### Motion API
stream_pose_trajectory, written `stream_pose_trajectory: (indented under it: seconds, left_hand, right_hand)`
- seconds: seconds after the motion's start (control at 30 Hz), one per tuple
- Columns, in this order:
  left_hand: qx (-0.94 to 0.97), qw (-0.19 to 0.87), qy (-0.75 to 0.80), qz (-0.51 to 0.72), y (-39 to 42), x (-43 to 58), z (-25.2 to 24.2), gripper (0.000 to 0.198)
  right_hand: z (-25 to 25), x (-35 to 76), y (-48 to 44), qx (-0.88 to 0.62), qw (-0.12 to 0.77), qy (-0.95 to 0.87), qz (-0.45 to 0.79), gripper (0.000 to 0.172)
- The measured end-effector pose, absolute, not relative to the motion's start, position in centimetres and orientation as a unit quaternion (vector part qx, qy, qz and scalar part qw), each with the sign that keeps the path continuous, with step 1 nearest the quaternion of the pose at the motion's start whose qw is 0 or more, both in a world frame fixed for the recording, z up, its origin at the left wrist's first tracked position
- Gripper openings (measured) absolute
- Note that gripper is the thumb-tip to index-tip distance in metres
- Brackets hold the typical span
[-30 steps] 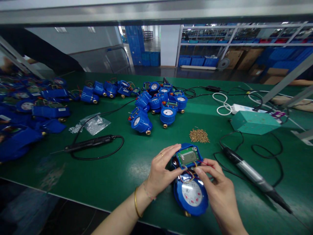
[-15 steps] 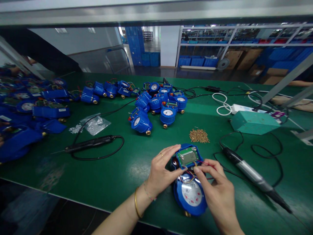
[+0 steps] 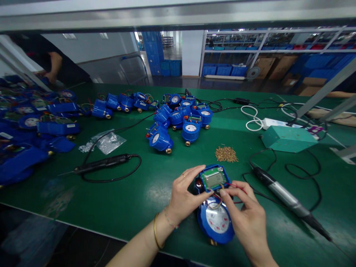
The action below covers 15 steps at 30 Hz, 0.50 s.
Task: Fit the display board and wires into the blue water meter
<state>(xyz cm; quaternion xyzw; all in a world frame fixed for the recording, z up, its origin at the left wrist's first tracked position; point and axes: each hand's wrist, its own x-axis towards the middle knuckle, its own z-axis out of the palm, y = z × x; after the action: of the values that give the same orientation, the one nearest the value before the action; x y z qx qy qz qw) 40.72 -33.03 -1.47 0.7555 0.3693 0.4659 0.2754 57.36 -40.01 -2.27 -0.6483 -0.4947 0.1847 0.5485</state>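
A blue water meter (image 3: pixel 215 218) with a round white dial lies before me on the green bench. Its open housing at the top shows a circuit board (image 3: pixel 214 178) with a small grey display. My left hand (image 3: pixel 182 194) is closed around the left side of that housing, thumb at its lower edge. Thin red, yellow and dark wires (image 3: pixel 217 202) run between the housing and the dial. With thumb and index finger, my right hand (image 3: pixel 247 211) pinches wires at the lower right of the board. The fingertips partly cover what they grip.
Small brass screws (image 3: pixel 226 154) lie heaped beyond the meter. A silver-and-black electric screwdriver (image 3: pixel 289 200) is at right, near a teal box (image 3: pixel 289 139). At left lie a black corded tool (image 3: pixel 102 163) and a plastic bag (image 3: pixel 109 142). More meters (image 3: pixel 161 139) stand behind; a co-worker's arm (image 3: pixel 55 65) shows far left.
My hands and the meter stay almost in place; the housing is tilted very slightly differently. At far left, the co-worker's body and arm have shifted, and the forearm now shows.
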Motion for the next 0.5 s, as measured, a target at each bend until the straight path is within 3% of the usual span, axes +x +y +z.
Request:
stream_pose_trajectory:
  seconds: [0.3, 0.5]
  left_hand:
    - [0.723, 0.334, 0.388, 0.464, -33.04, 41.04, -1.72, 0.059]
    - [0.717, 0.34, 0.391, 0.467, -33.1, 40.91, -1.52, 0.058]
  right_hand:
    - [-2.7, 57.42, -39.56, -0.639, 0.558, -0.5, 0.175, 0.02]
    - [-2.83, 57.11, -39.64, -0.616, 0.578, -0.528, 0.09, 0.014]
